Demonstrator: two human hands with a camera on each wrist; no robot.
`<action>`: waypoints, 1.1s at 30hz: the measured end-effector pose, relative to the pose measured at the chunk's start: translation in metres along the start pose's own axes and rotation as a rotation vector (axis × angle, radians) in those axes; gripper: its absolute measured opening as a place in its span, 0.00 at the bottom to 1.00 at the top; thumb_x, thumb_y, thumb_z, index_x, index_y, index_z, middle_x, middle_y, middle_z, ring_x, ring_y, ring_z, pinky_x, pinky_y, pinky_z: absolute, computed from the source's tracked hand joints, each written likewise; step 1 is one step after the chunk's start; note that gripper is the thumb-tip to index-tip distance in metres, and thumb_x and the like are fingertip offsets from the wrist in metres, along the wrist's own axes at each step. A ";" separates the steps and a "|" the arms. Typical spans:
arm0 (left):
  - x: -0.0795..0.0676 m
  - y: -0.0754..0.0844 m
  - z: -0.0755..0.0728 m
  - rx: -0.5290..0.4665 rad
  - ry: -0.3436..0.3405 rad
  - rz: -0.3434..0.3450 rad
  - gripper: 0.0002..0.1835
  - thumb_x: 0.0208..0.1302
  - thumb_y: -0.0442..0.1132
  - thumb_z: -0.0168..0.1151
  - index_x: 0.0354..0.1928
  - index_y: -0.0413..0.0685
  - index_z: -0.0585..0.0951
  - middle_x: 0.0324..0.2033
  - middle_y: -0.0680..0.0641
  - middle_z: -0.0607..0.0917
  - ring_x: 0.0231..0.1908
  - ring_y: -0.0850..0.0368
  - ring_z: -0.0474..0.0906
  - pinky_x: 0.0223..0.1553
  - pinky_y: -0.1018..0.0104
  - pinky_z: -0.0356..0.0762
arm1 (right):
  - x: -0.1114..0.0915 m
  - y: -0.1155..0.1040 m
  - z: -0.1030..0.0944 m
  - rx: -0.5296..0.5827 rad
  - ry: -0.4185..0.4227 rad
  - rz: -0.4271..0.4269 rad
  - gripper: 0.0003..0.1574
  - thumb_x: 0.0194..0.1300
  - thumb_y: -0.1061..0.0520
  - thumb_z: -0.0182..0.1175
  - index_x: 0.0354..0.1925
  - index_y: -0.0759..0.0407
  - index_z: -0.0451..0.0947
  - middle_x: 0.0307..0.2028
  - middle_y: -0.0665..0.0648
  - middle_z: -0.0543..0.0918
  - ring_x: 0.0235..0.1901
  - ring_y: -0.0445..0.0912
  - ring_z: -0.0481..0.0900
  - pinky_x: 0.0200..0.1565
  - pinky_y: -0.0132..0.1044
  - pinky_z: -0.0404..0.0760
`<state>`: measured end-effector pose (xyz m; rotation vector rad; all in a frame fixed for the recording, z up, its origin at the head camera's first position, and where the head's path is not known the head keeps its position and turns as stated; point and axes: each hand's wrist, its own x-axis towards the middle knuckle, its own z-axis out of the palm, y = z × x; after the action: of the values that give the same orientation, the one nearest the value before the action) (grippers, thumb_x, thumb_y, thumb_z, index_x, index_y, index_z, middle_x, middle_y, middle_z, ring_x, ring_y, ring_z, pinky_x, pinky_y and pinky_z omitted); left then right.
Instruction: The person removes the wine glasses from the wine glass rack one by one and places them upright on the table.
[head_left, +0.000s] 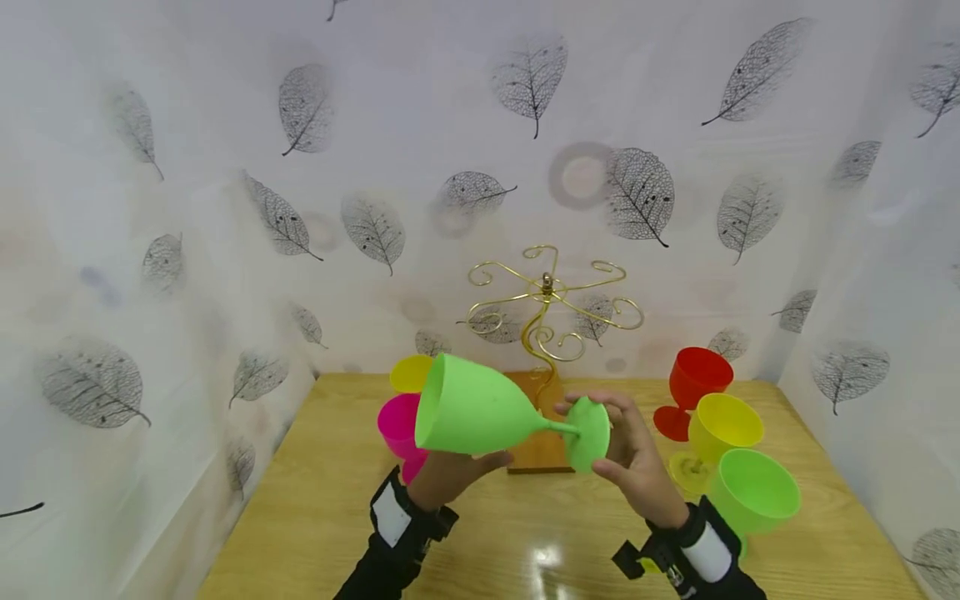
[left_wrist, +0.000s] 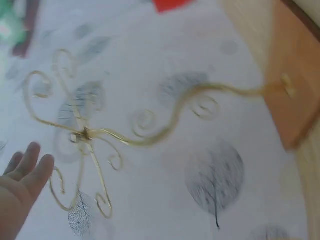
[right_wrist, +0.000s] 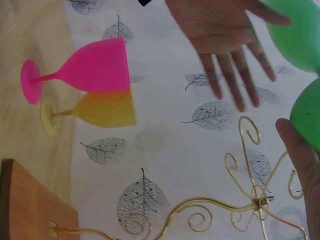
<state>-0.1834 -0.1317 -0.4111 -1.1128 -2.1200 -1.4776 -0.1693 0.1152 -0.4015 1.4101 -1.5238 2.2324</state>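
Observation:
A light-green plastic goblet (head_left: 480, 408) lies sideways in the air, its mouth facing left and its foot facing right. My right hand (head_left: 637, 467) pinches the foot between thumb and fingers; part of a finger (right_wrist: 302, 160) shows against the foot in the right wrist view. Under the bowl is my left hand (head_left: 457, 475), its fingers partly hidden by the goblet. That hand's fingers (left_wrist: 30, 170) look straight and spread in the left wrist view. Whether the left hand touches the bowl I cannot tell. Behind the goblet stands a gold wire rack (head_left: 547, 292) with curled arms.
The rack rises from a wooden base (head_left: 536, 454) on the wooden table (head_left: 300, 500). To the right stand red (head_left: 697, 379), yellow (head_left: 726, 425) and green (head_left: 757, 487) goblets. Pink (right_wrist: 97, 67) and yellow (right_wrist: 107, 107) goblets stand left. A leaf-print sheet (head_left: 420, 100) hangs behind.

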 end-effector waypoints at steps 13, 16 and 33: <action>0.046 0.035 -0.010 -0.889 0.287 0.241 0.63 0.51 0.51 0.69 0.71 0.62 0.27 0.70 0.36 0.56 0.67 0.50 0.64 0.64 0.61 0.68 | -0.023 0.038 0.013 0.244 0.082 0.013 0.32 0.70 0.65 0.47 0.64 0.64 0.43 0.67 0.64 0.60 0.67 0.52 0.64 0.61 0.43 0.73; 0.044 0.037 -0.011 -0.831 0.290 0.211 0.65 0.49 0.46 0.72 0.71 0.61 0.28 0.69 0.34 0.59 0.65 0.50 0.66 0.63 0.60 0.70 | -0.026 0.042 0.013 0.238 0.063 0.049 0.31 0.70 0.64 0.47 0.64 0.63 0.44 0.67 0.62 0.61 0.67 0.50 0.64 0.61 0.41 0.73; -0.003 0.039 -0.024 -0.153 0.348 -0.290 0.45 0.38 0.25 0.72 0.64 0.40 0.66 0.52 0.42 0.78 0.50 0.57 0.77 0.48 0.66 0.80 | -0.044 0.059 0.007 -0.087 0.060 0.316 0.48 0.63 0.70 0.53 0.71 0.62 0.37 0.66 0.61 0.63 0.62 0.44 0.70 0.58 0.36 0.75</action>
<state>-0.1565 -0.1486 -0.3783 -0.5521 -2.0057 -1.8356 -0.1711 0.0978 -0.4729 1.1346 -1.9130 2.3151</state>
